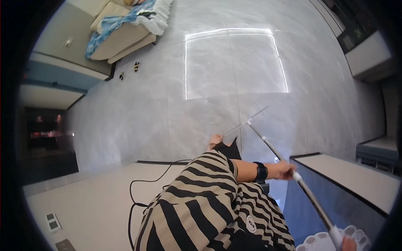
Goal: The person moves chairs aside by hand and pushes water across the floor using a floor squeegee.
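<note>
My left hand (286, 170), with a dark watch (260, 172) on its wrist, reaches across my body and wraps round the middle of a metal pole. The pole belongs to a long-handled floor squeegee (274, 151), whose thin straight head (258, 113) lies on the grey floor ahead of my foot. At the bottom right edge, my right hand (349, 243) closes on the white upper end of the same pole. Only a small part of that hand shows. The pole slants from lower right to upper left.
Glossy grey tiles (209, 113) reflect a bright rectangle of light. A sofa (125, 42) with blue and white cloth stands upper left, small slippers (137, 67) near it. A black cable (132, 196) runs beside me. A low cabinet (351, 171) is at right, a scalloped white mat (356, 232) below.
</note>
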### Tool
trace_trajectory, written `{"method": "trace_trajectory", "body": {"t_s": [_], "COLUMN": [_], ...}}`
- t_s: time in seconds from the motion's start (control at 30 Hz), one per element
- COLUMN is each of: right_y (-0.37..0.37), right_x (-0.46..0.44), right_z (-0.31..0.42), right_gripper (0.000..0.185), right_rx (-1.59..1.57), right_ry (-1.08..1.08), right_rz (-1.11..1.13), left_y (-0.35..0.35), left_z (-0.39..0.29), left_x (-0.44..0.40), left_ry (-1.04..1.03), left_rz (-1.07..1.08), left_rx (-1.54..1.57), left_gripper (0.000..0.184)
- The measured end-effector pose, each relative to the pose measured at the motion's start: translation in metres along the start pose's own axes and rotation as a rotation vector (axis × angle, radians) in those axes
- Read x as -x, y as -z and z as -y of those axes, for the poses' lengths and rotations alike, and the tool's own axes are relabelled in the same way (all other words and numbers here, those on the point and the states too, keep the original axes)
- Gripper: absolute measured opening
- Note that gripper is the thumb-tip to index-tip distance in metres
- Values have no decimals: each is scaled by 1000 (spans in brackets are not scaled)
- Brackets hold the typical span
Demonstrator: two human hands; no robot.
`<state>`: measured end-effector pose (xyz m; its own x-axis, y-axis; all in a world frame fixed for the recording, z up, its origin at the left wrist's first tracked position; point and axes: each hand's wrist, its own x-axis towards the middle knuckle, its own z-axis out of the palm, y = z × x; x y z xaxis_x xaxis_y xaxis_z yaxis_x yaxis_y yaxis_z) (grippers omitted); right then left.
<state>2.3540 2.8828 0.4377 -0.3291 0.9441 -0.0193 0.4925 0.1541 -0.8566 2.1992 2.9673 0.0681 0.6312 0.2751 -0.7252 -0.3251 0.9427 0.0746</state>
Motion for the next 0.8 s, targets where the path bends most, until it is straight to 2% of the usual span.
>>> {"method": "trace_trajectory", "body": {"t_s": [0.07, 0.13, 0.17, 0.2, 0.27, 0.3, 0.37, 0.43, 0.47, 0.5, 0.53, 0.6, 0.7, 0.8], "right_y": [-3, -30, -49, -81, -128, -151, -207, -259, -287, -312, -338, -387, -449, -494], "right_x": [-28, -60, -80, -106, -166, -199, -270, -333, -365, -407, -444, -511, -571, -620], "right_z": [-14, -28, -33, -24, -26, -18, -4, -16, -25, -36, -38, -32, -45, -40], "right_gripper": [28, 35, 38, 38, 31, 22, 11, 21, 29, 19, 18, 15, 9, 13], "right_rx": [7, -14, -35, -64, -184, -203, -271, -318, -344, -440, -435, -394, -497, -516], "right_ry": [75, 127, 163, 94, 173, 235, 382, 400, 395, 462, 492, 527, 525, 547], "right_rz": [58, 73, 85, -29, -1, 8, 50, 45, 36, 126, 138, 115, 120, 180], "left_y": [35, 87, 109, 130, 162, 184, 249, 293, 295, 298, 297, 317, 334, 377], "left_z": [-40, -88, -112, -140, -201, -231, -296, -359, -400, -433, -460, -509, -545, -586], "left_x": [-13, 7, 21, 35, 74, 94, 91, 113, 125, 156, 180, 202, 219, 210], "left_ry": [-163, -274, -353, -433, -533, -596, -753, -901, -954, -1000, -1032, -1145, -1223, -1256], "left_rz": [-310, -441, -503, -568, -567, -572, -496, -320, -454, -471, -475, -444, -416, -404], "left_rx": [48, -16, 52, 119, 297, 398, 494, 464, 663, 695, 717, 622, 526, 406], "left_gripper": [17, 18, 20, 22, 25, 26, 28, 30, 36, 39, 42, 59, 77, 83]}}
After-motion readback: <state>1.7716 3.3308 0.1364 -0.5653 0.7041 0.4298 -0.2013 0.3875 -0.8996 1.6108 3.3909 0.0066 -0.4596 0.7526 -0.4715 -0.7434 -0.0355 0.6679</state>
